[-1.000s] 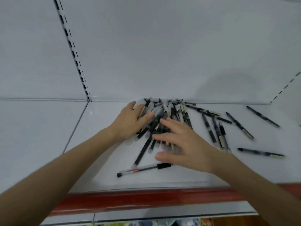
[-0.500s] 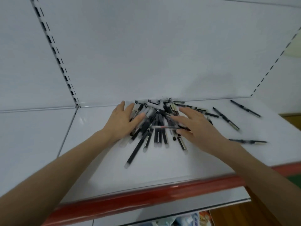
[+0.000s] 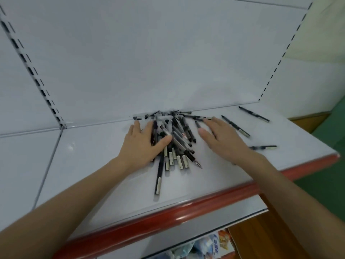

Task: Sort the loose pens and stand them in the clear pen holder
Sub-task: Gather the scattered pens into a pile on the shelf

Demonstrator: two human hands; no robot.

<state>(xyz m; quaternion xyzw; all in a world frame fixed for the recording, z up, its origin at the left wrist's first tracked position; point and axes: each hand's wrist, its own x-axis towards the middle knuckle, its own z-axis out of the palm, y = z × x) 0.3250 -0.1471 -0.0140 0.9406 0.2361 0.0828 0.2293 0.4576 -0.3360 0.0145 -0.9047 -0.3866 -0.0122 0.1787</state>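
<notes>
Black pens (image 3: 180, 136) near back of shelf (image 3: 89, 161)

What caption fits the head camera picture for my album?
Left hand and right hand lie flat on either side of a pile of black pens on a white shelf.

White shelf board (image 3: 93, 165) fills the middle, its front edge capped by a glossy red strip (image 3: 186, 208). Behind it rises a plain white back panel (image 3: 149, 62), framed by a slotted upright on the left (image 3: 31, 71) and another on the right (image 3: 280, 60). Down below, blurred packaged goods (image 3: 205, 245) peek out beside brown wood (image 3: 248, 243). Off right, green flooring (image 3: 326, 193) and a cream wall (image 3: 326, 25).
</notes>
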